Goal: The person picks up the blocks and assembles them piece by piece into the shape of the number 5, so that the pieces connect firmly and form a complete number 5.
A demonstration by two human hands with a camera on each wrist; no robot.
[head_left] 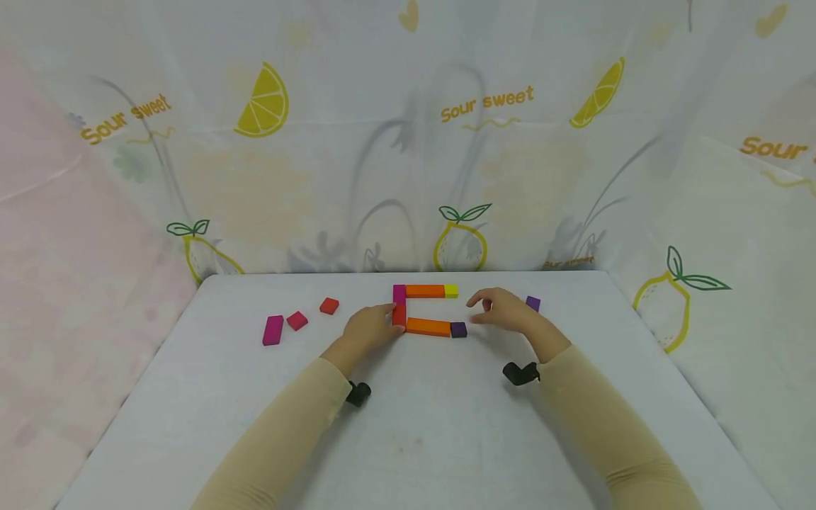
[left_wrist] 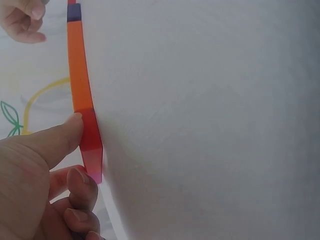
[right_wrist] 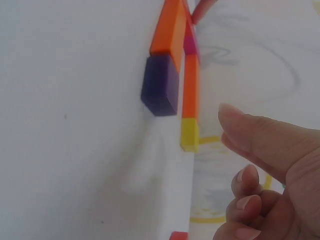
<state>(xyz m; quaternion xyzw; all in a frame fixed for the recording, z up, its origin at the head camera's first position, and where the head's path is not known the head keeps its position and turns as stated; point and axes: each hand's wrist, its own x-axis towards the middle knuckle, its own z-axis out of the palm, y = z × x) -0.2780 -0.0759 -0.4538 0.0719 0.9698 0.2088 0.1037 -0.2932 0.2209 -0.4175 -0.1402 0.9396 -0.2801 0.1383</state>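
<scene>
My left hand [head_left: 368,329] pinches the red block [head_left: 399,316], left of the near orange block [head_left: 428,327]; steady pressure should keep them square. Past the dark purple block [head_left: 458,330], my right hand [head_left: 506,312] hovers empty, thumb and forefinger apart.

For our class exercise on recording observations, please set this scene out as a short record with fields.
Surface: white table
Far row: orange block, yellow block
Left side: magenta block, red block
Near row: second orange block, dark purple block
Loose, left: pink block, reddish block, small red block
Left hand: touching the red block
Right hand: holding nothing, right of both rows
</scene>
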